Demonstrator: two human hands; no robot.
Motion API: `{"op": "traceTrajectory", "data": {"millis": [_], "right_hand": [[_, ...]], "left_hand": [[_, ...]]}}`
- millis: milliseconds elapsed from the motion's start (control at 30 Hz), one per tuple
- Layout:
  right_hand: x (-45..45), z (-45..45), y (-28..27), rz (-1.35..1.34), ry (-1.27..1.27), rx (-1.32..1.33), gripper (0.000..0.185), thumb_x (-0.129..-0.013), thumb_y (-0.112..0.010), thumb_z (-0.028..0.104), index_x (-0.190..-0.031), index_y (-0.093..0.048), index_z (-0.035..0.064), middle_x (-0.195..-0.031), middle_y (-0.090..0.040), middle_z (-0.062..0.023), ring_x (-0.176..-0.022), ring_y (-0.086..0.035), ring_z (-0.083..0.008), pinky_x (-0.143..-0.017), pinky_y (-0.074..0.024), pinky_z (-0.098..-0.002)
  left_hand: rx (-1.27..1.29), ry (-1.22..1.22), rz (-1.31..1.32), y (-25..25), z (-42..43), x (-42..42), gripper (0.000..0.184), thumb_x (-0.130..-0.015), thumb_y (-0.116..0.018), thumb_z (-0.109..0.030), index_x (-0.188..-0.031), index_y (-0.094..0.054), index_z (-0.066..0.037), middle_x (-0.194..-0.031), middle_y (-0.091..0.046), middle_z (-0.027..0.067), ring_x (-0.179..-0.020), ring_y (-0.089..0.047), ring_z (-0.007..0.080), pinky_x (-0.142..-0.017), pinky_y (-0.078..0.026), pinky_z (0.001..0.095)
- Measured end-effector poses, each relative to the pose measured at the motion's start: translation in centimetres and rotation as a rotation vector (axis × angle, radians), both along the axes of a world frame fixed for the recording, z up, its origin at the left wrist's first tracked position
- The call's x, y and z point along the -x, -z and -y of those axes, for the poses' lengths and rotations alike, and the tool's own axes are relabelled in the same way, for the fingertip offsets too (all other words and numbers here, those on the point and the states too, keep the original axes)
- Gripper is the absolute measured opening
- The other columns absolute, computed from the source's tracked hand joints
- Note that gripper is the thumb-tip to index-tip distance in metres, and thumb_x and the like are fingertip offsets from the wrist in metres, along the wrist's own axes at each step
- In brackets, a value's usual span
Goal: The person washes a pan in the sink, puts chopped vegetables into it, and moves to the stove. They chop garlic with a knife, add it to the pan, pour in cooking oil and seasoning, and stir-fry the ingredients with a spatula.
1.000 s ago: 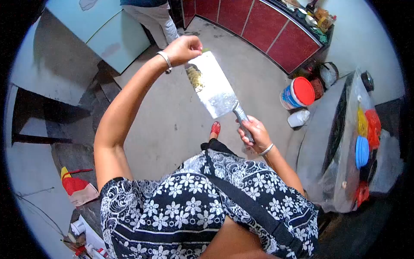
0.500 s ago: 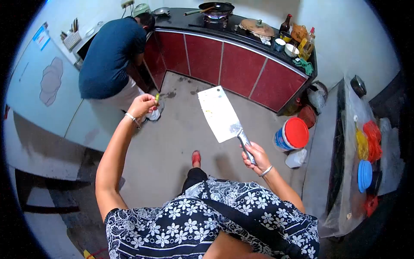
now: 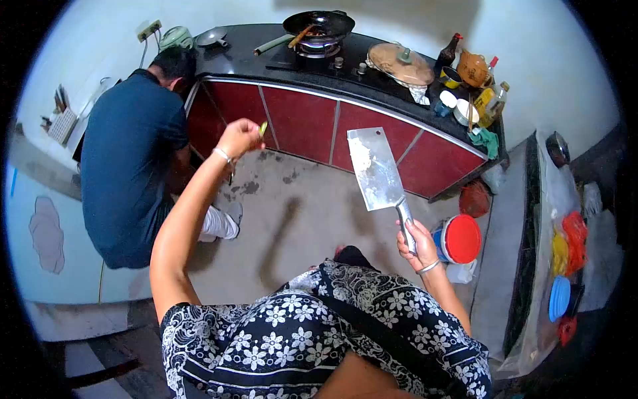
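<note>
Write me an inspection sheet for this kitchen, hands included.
Surface: black countertop above red cabinets; dark patches on the floor.
Job's things: cleaver raised over the floor, pale bits on its blade; small green piece.
Clutter: bottles, a white bowl and a green cloth crowd the counter's right end.
Hands: left pinches the green piece; right grips the cleaver's handle.
Cables: cords run down from the wall socket; where they end is hidden.
Surroundings: wok on the burner; another person bends low at the left; red-lidded bucket on the floor.
</note>
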State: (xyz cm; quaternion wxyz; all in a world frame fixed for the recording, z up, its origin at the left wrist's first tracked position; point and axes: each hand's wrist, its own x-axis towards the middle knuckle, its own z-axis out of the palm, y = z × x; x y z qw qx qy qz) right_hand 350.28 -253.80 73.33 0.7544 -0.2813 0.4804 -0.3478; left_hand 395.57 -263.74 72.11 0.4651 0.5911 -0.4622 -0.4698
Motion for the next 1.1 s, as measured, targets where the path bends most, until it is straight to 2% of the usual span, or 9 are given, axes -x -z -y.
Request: {"op": "traceTrajectory", "data": {"millis": [100,233,333,533,633,700,833,1033,1100], "right_hand": [[0.3,0.3,-0.4,-0.026,-0.002,0.02,0.025,-0.091,-0.046,0.026,-0.103,-0.049,0.0042,-0.061,-0.05,-0.0043,-0.041,-0.042,-0.009,-0.032,-0.0274,-0.0191],[-1.6,-0.6,1.6,-0.059,-0.071,0.094,0.022,-0.09,-0.047,0.024,-0.101,-0.049,0.0049,-0.06,-0.049,-0.0039,-0.039,-0.041,-0.0086,-0.032,-0.0262,-0.0201],[-5.6,0.7,1.6,-0.146,-0.115,0.043,0.021,-0.09,-0.047,0.025,-0.1,-0.048,0.006,-0.06,-0.049,-0.0022,-0.039,-0.042,-0.0081,-0.031,-0.0274,-0.0195],[-4.1,44.9,-2.8,-0.234,-0.22,-0.035,0.019,-0.088,-0.051,0.025,-0.092,-0.05,0.0068,-0.063,-0.052,-0.0017,-0.041,-0.045,-0.0083,-0.032,-0.0296,-0.0191],[-1.7,70.3,-4.5,-0.254,-0.258,-0.051,0.018,-0.088,-0.051,0.025,-0.089,-0.05,0.0069,-0.063,-0.051,-0.0011,-0.041,-0.045,-0.008,-0.034,-0.0309,-0.019],[-1.3,81.6,-5.4,-0.271,-0.29,-0.093,0.018,-0.088,-0.051,0.025,-0.088,-0.05,0.0067,-0.063,-0.051,-0.0006,-0.043,-0.045,-0.0078,-0.035,-0.0323,-0.0195],[-2.8,84.8,-2.8,-0.281,-0.373,-0.139,0.018,-0.09,-0.049,0.024,-0.095,-0.049,0.0063,-0.062,-0.05,-0.0018,-0.042,-0.044,-0.008,-0.033,-0.0295,-0.0193],[-8.3,86.7,2.4,-0.132,-0.52,-0.163,0.022,-0.089,-0.05,0.027,-0.097,-0.05,0.006,-0.061,-0.051,-0.0019,-0.041,-0.044,-0.0077,-0.032,-0.029,-0.0198],[-20.3,85.0,5.3,-0.099,-0.59,-0.151,0.023,-0.089,-0.051,0.028,-0.095,-0.051,0.006,-0.061,-0.051,-0.0016,-0.041,-0.044,-0.0079,-0.032,-0.0294,-0.0203]], "left_hand": [[0.257,-0.043,0.365,-2.3,3.8,0.2,0.006,-0.084,-0.056,-0.007,-0.081,-0.053,-0.002,-0.066,-0.056,0.001,-0.061,-0.055,0.0091,-0.053,-0.043,0.0218],[0.414,-0.129,0.328,-6.9,3.3,0.4,0.009,-0.082,-0.059,-0.009,-0.082,-0.054,-0.001,-0.068,-0.058,0.0017,-0.062,-0.056,0.0086,-0.056,-0.043,0.0214],[0.478,-0.25,0.619,-7.9,6.7,-2.1,0.013,-0.08,-0.06,-0.009,-0.084,-0.055,0.001,-0.071,-0.061,0.0062,-0.065,-0.058,0.0101,-0.061,-0.046,0.0246],[0.37,-0.32,0.942,-10.5,60.0,1.4,0.031,-0.074,-0.067,-0.026,-0.097,-0.059,-0.006,-0.091,-0.064,0.0126,-0.086,-0.062,0.0285,-0.077,-0.048,0.0352],[0.264,-0.3,1.0,-11.0,85.8,4.4,0.041,-0.074,-0.067,-0.028,-0.104,-0.057,-0.003,-0.099,-0.062,0.015,-0.093,-0.06,0.0297,-0.082,-0.047,0.0355],[0.28,-0.31,0.886,-10.3,95.4,4.6,0.04,-0.075,-0.066,-0.029,-0.102,-0.058,0.0,-0.095,-0.063,0.0163,-0.089,-0.061,0.0282,-0.078,-0.047,0.0344],[0.3,-0.412,0.612,-8.6,87.6,2.8,0.022,-0.08,-0.062,-0.018,-0.09,-0.06,0.001,-0.077,-0.064,0.0096,-0.07,-0.058,0.0114,-0.065,-0.046,0.0259],[0.066,-0.506,0.125,-3.8,70.5,4.1,0.012,-0.086,-0.054,-0.012,-0.081,-0.056,-0.001,-0.072,-0.057,0.0011,-0.063,-0.052,0.009,-0.062,-0.043,0.0232],[0.001,-0.595,-0.083,1.0,62.2,-3.9,0.012,-0.087,-0.053,-0.012,-0.081,-0.055,-0.002,-0.071,-0.057,0.0018,-0.062,-0.052,0.0088,-0.06,-0.043,0.0224]]}}
